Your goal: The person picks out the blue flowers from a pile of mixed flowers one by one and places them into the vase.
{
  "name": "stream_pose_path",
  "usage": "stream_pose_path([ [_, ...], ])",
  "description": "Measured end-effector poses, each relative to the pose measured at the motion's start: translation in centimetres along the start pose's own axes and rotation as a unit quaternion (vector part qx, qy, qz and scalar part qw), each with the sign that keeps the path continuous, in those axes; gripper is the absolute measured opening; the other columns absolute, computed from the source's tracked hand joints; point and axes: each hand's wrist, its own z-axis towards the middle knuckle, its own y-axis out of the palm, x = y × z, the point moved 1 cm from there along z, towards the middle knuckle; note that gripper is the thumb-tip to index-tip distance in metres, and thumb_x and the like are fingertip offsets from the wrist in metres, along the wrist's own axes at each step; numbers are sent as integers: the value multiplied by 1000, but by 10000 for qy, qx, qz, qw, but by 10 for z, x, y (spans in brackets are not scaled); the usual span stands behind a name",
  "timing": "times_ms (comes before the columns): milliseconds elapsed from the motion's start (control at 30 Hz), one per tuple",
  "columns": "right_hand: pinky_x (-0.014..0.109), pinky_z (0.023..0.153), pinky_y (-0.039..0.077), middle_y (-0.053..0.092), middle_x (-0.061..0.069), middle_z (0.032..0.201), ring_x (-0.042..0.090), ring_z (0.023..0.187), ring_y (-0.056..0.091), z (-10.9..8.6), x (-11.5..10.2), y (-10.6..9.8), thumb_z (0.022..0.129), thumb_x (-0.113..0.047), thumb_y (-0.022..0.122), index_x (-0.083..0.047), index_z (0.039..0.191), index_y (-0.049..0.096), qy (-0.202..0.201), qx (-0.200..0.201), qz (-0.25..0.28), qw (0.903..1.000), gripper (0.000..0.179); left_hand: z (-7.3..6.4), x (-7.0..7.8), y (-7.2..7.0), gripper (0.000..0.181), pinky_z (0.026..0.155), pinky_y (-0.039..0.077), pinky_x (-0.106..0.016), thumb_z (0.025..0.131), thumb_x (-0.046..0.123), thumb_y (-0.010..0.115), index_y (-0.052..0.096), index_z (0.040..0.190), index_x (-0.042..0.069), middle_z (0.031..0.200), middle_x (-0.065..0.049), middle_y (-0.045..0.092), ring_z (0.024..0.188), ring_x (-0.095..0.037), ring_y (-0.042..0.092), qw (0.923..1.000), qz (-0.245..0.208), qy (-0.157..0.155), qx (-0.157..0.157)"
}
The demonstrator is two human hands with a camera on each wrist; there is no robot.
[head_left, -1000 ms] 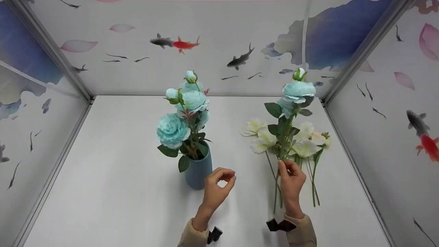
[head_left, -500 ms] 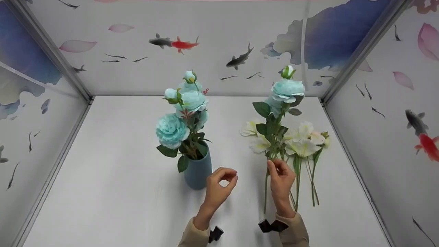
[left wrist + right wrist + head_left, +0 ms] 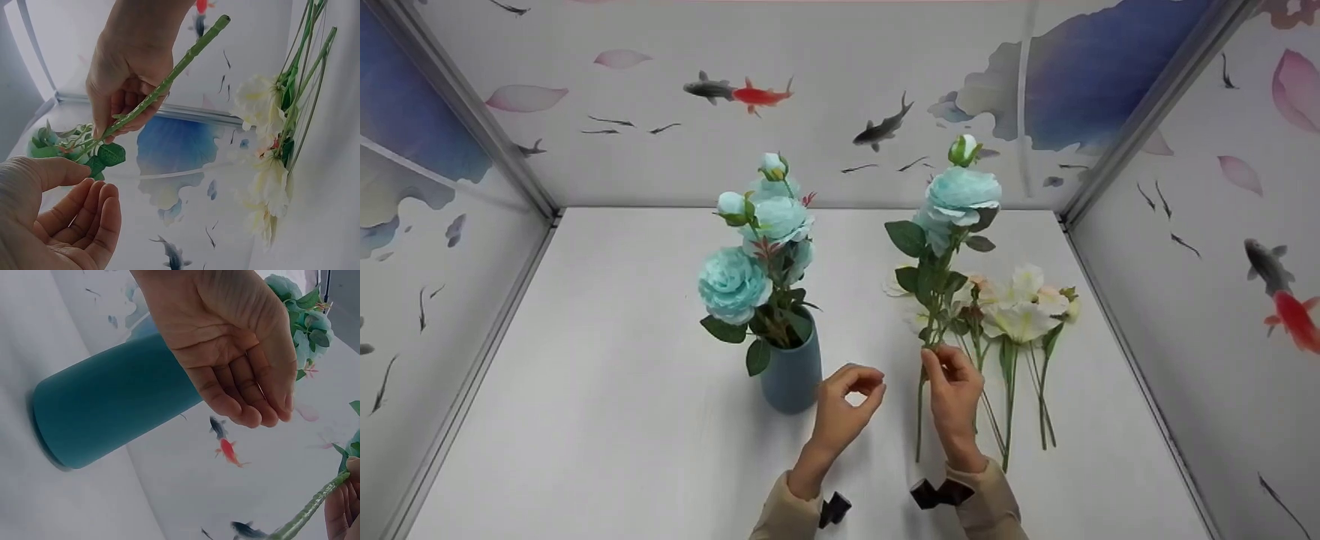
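Note:
My right hand (image 3: 958, 397) pinches the green stem (image 3: 169, 81) of a light-blue flower (image 3: 962, 196) between thumb and fingers. The flower stands roughly upright, its bud and bloom on top and the bare stem end hanging below the hand. My left hand (image 3: 844, 412) holds nothing; its fingers bend loosely toward the thumb, as the left wrist view shows. It is nearest to a blue vase (image 3: 791, 379), just right of it in the head view. Several light-blue flowers (image 3: 735, 285) stand in the vase, their lower stems hidden inside it.
Several cream-white flowers (image 3: 1024, 311) lie on the white table (image 3: 622, 420) at the right, partly behind the held flower. Walls printed with fish and petals enclose the table at the back and sides. A black wrist camera (image 3: 941, 493) sits at the right sleeve.
My right hand has moved left with the blue flower, toward the vase, uncovering more of the white flowers. My left hand has shifted very slightly to the right.

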Motion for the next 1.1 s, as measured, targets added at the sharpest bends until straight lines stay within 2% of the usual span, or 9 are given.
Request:
stream_pose_path([
  [133,19,50,44,56,5,67,8,57,49,-1,-1,5,83,13,60,15,79,58,-160,-35,60,9998,6,1,0,1,12,60,54,-35,76,-13,67,66,85,-4,79,-17,64,68,-26,62,10000,-12,-29,-75],
  [267,17,51,44,55,9,65,9,55,50,-2,5,9,82,17,58,15,77,57,-431,-192,375,9982,6,1,0,1,13,60,54,-37,77,-13,66,66,86,-4,80,-18,64,68,-26,63,9999,6,6,-155],
  [433,19,53,45,55,8,66,9,57,51,-5,22,13,84,14,59,11,77,58,-461,-368,462,9972,7,1,1,2,12,62,54,-36,78,-11,67,66,87,-4,81,-19,64,69,-25,63,9997,15,-94,-216],
  [533,19,55,45,56,8,67,10,58,51,-6,24,16,84,14,59,10,78,59,-445,-438,500,9968,7,1,2,2,11,62,54,-37,78,-10,68,66,87,-4,82,-19,64,70,-25,64,9997,2,-137,-220],
  [867,18,55,48,58,9,67,10,59,54,-11,-1,26,81,18,59,13,78,58,-622,-540,670,9944,7,1,2,2,9,61,54,-37,77,-12,66,65,85,-8,81,-17,65,69,-24,63,9996,22,-207,-173],
  [1100,18,56,47,57,8,69,9,61,54,-12,-3,28,82,18,59,12,79,58,-573,-601,637,9945,6,1,1,2,8,60,54,-35,78,-11,67,65,83,-6,79,-16,65,69,-23,64,9999,3,-65,-129],
])
